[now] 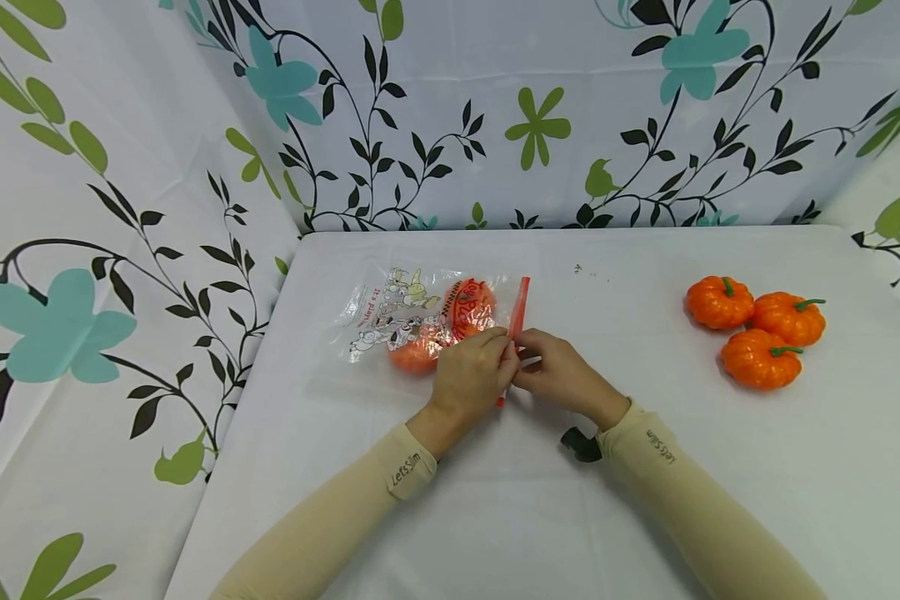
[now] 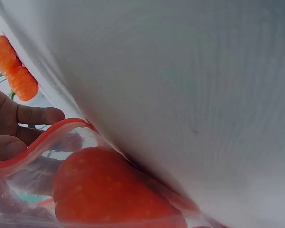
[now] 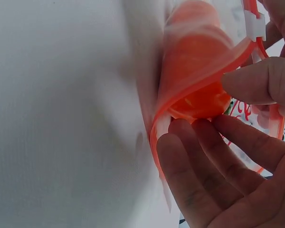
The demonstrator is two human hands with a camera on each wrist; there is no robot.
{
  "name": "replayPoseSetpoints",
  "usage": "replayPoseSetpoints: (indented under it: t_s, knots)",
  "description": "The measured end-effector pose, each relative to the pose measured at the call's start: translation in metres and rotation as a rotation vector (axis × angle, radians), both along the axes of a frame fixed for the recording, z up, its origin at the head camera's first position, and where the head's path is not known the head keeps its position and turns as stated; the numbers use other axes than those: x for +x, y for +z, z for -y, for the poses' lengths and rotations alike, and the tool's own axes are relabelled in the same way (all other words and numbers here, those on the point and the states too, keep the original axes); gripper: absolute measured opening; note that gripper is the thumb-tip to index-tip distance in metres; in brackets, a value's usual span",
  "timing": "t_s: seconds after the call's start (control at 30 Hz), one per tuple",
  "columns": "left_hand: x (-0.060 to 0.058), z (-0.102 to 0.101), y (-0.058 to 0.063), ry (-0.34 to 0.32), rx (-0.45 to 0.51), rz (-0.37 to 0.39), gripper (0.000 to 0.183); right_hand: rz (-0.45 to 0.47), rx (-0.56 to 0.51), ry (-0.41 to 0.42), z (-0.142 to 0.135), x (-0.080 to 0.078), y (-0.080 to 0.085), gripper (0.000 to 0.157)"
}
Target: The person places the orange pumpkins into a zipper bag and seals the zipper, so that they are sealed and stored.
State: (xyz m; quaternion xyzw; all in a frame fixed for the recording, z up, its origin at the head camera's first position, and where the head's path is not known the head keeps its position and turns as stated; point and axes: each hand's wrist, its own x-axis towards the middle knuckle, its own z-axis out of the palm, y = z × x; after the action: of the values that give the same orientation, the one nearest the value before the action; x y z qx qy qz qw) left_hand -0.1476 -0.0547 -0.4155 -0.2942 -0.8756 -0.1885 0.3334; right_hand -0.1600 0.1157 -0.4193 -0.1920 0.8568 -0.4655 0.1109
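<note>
A clear printed slider zip bag (image 1: 375,312) with a red zip edge (image 1: 520,304) lies on the table, orange mini pumpkins (image 1: 471,308) inside it. My left hand (image 1: 474,371) grips the bag at its zip end, near the white slider (image 3: 255,24). From the other side, my right hand (image 1: 562,375) meets the same edge. In the right wrist view the bag's mouth gapes, and the extended fingers (image 3: 218,166) of that hand reach into it, beside a pumpkin (image 3: 197,71). Its thumb lies over the red rim.
Three orange mini pumpkins (image 1: 765,329) with green stems sit close together at the right of the white table (image 1: 450,533). A small black object (image 1: 581,444) shows by the right wrist. Patterned curtains (image 1: 420,108) with leaves and birds hang behind and at the sides.
</note>
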Motion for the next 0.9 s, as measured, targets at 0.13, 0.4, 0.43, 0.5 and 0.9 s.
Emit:
replayPoseSetpoints:
  t_s: [0.13,0.4,0.43,0.5,0.9]
  knots:
    - [0.0,0.0,0.0,0.001,-0.003,0.0,0.005,-0.007,-0.003,0.022,-0.001,0.002,0.001,0.039]
    - [-0.001,0.0,0.0,-0.001,-0.001,0.014,0.005,-0.057,0.064,0.017,-0.011,0.005,0.009,0.047]
    - [-0.001,0.0,0.0,0.0,-0.001,0.015,0.005,-0.07,0.087,0.007,-0.014,0.005,0.011,0.05]
    - [-0.002,-0.001,0.0,0.001,0.001,0.014,0.004,-0.1,0.155,-0.026,-0.019,0.005,0.016,0.056]
    - [-0.003,-0.002,-0.002,0.008,0.004,0.002,0.004,-0.242,0.426,-0.276,-0.062,0.004,0.045,0.08]
